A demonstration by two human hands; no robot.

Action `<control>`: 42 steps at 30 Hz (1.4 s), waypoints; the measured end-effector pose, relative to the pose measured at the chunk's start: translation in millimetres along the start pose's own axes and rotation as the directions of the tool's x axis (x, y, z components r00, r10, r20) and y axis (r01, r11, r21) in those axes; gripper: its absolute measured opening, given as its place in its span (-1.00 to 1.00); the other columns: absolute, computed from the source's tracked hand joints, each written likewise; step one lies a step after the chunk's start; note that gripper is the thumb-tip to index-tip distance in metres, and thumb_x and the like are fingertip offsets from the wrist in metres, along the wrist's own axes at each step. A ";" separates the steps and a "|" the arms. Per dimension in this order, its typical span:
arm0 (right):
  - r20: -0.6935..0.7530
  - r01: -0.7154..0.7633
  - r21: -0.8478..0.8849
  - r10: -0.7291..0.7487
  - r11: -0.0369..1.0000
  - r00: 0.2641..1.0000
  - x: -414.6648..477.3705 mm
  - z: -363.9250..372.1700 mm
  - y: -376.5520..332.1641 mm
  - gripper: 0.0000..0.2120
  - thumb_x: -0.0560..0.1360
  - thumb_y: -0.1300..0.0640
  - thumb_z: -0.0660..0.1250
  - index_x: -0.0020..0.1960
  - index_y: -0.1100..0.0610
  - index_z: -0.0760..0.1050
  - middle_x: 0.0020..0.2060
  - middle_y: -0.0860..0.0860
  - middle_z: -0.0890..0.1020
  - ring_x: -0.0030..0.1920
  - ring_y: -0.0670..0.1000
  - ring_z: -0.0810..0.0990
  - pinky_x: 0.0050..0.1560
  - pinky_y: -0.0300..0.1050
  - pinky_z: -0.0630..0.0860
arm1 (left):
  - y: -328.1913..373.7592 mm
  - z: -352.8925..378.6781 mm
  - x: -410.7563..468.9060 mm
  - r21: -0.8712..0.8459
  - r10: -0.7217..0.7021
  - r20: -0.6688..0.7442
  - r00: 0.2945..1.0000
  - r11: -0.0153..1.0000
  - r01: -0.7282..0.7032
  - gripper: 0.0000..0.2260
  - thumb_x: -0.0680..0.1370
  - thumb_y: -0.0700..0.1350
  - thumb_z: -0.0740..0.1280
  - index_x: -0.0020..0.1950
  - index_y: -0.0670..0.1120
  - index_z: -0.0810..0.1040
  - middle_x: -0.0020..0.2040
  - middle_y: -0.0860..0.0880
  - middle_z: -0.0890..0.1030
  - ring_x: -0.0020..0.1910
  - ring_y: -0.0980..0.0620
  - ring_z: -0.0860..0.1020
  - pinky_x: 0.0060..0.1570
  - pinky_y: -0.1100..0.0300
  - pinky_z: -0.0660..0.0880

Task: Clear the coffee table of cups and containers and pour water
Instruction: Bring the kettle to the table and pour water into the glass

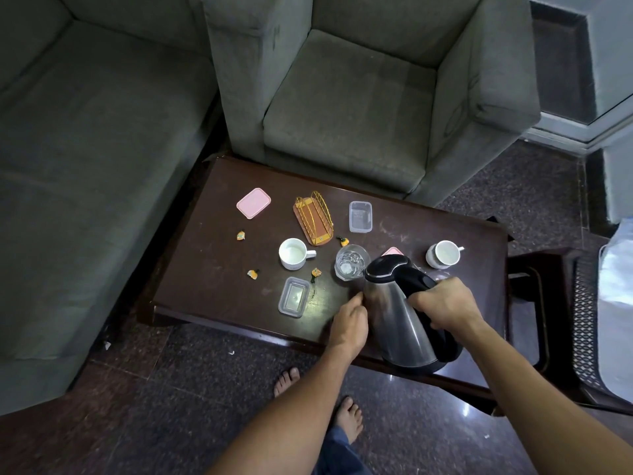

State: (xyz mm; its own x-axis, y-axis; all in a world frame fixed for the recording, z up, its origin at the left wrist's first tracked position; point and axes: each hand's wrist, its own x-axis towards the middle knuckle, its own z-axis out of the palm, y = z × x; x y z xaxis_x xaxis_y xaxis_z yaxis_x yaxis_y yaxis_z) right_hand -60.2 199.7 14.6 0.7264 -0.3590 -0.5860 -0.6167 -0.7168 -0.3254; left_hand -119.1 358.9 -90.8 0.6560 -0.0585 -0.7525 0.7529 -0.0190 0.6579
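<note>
A grey sofa fills the left side, and the dark coffee table stands in front of it. On the table's left part lie a pink lid and, nearer the person, two crumpled orange wrappers well apart from each other. Next comes a white cup standing upright with its handle to the right, and near it, by the front edge, a clear lidless container. Behind the cup lies a gold wire holder, with a second clear container to its right. A drinking glass stands upright near the table's middle. The left hand hangs just beside the kettle, fingers curled inward and the thumb tip touching the steel wall; whether the hidden fingers hold anything I cannot tell. The kettle is tilted toward the glass, its black lid just beside the rim, its base raised over the table's front edge. The right hand grips the black handle, fingers wrapped tight round it. Further right, a second white cup stands upright. A grey armchair stands behind the table.
</note>
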 end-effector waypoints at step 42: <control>0.011 -0.018 -0.007 0.018 1.000 1.000 1.7 2.8 1.0 -0.80 0.18 0.06 0.43 -0.36 0.20 0.56 -0.58 0.03 0.60 -0.55 0.10 0.65 -0.47 -0.08 0.59 | -8.6 0.8 5.0 -0.025 0.005 -0.018 1.000 1.000 -0.006 -0.42 0.42 -0.08 0.11 0.40 0.20 0.56 0.35 -0.03 0.66 0.40 -0.18 0.55 0.47 -0.19 0.45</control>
State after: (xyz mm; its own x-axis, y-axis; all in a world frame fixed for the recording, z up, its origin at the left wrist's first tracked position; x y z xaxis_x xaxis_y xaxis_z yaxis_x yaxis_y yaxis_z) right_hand -60.5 200.0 11.3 0.7120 -0.3653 -0.5997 -0.6272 -0.7148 -0.3094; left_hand -122.4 358.0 -100.2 0.6608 -0.0403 -0.7494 0.7502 0.0066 0.6612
